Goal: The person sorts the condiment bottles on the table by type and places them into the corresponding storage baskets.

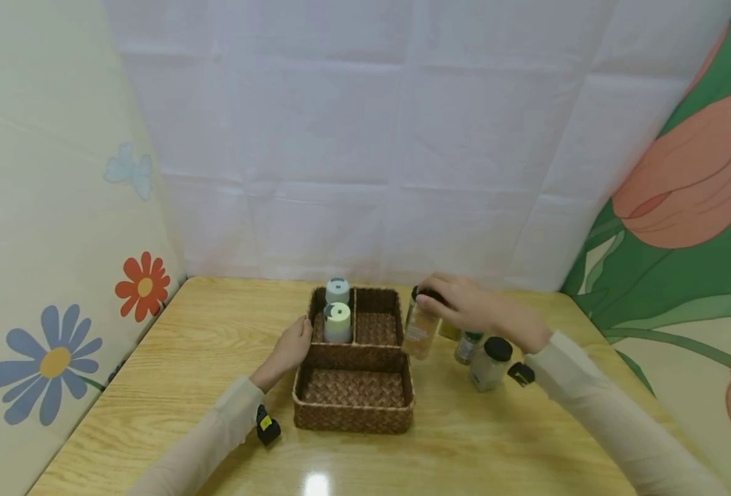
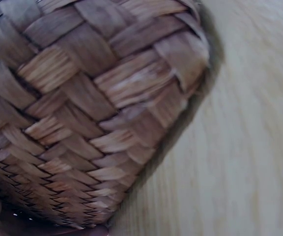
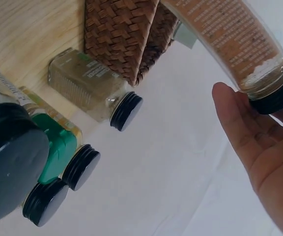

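A brown woven basket [image 1: 353,418] stands on the table, split into two back compartments and a wide front one. My left hand [image 1: 292,344] holds its left side near the rim; the left wrist view shows mostly the woven wall [image 2: 92,98], with little of the fingers. My right hand [image 1: 464,303] grips a clear jar [image 1: 421,334] of orange-brown seasoning by its black lid, slightly tilted, just beyond the basket's right side. Two bottles, one with a pale blue top [image 1: 337,289] and one with a pale green top [image 1: 338,318], stand in the back left compartment.
Right of the basket stand a black-lidded jar [image 1: 489,365], a small green-topped jar [image 1: 467,346] and a yellowish jar [image 1: 450,330]. Beside the basket, the right wrist view shows a jar of brownish powder [image 3: 90,86]. A white cloth [image 1: 365,138] hangs behind the table.
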`<state>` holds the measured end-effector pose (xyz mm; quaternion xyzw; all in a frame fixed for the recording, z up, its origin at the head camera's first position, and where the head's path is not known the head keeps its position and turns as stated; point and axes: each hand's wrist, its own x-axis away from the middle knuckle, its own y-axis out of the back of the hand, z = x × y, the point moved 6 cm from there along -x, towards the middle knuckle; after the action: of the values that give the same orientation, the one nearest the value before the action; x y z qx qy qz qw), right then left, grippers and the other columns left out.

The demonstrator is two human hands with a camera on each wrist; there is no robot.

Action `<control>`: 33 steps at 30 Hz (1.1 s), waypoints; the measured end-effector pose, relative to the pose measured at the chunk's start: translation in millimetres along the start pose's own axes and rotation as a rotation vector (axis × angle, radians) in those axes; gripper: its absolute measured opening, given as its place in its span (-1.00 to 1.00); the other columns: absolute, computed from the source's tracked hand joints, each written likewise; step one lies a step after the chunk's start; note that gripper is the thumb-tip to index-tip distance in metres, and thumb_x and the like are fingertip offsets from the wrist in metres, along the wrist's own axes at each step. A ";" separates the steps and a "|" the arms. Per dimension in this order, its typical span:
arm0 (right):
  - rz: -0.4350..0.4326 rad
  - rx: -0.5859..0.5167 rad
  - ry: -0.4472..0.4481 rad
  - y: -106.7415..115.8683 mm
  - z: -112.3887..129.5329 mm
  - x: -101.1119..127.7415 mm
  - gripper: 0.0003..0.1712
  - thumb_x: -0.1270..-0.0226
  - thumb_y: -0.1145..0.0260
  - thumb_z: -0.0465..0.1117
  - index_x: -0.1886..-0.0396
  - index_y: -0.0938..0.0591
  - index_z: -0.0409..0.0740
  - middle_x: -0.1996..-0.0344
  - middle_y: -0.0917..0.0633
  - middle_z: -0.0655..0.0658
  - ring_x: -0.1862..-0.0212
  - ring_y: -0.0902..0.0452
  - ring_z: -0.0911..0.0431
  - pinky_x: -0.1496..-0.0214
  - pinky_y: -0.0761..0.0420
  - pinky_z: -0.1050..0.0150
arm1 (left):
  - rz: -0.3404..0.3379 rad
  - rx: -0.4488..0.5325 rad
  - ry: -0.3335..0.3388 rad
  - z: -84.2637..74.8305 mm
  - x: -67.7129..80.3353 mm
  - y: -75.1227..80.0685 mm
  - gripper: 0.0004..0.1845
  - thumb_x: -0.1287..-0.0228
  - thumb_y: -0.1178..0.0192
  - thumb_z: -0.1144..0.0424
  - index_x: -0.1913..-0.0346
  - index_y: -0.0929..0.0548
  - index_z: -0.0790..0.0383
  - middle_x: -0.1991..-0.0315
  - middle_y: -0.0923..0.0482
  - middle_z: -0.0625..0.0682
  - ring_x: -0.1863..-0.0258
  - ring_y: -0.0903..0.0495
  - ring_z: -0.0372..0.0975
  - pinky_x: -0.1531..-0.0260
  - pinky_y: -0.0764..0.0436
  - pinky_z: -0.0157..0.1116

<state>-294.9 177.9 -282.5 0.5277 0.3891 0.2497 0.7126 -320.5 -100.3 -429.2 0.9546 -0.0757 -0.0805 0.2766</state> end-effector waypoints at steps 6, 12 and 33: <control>-0.036 0.001 0.030 0.0 5.4 -0.4 -0.70 -0.57 -0.11 -0.16 -0.06 -0.60 -0.27 0.06 -0.67 -0.19 0.14 -0.63 0.07 0.13 -0.66 0.09 | -0.003 0.004 0.004 0.1 -0.2 1.9 -0.47 -0.65 0.37 0.26 -0.43 -0.13 0.63 -0.39 -0.16 0.51 -0.39 -0.17 0.28 -0.31 -0.25 0.19; -0.021 -0.010 0.029 -0.6 13.8 -3.0 -0.68 -0.58 -0.10 -0.14 -0.07 -0.60 -0.27 0.06 -0.66 -0.18 0.10 -0.61 0.05 0.09 -0.65 0.08 | 0.003 0.011 0.014 3.1 -0.4 0.5 -0.47 -0.65 0.38 0.26 -0.44 -0.11 0.63 -0.41 -0.13 0.51 -0.40 -0.14 0.28 -0.32 -0.22 0.19; 0.057 -0.027 0.069 -16.4 47.2 -17.0 -0.62 -0.62 -0.03 -0.05 -0.16 -0.54 -0.20 0.02 -0.62 -0.12 0.23 -0.57 0.22 0.17 -0.63 0.18 | 0.003 0.011 -0.005 0.1 1.0 0.1 -0.47 -0.65 0.39 0.26 -0.43 -0.12 0.64 -0.40 -0.13 0.51 -0.39 -0.14 0.29 -0.32 -0.22 0.19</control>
<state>-266.9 133.3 -286.5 0.5201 0.3948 0.2932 0.6983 -319.6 -100.6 -429.4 0.9558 -0.0782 -0.0822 0.2714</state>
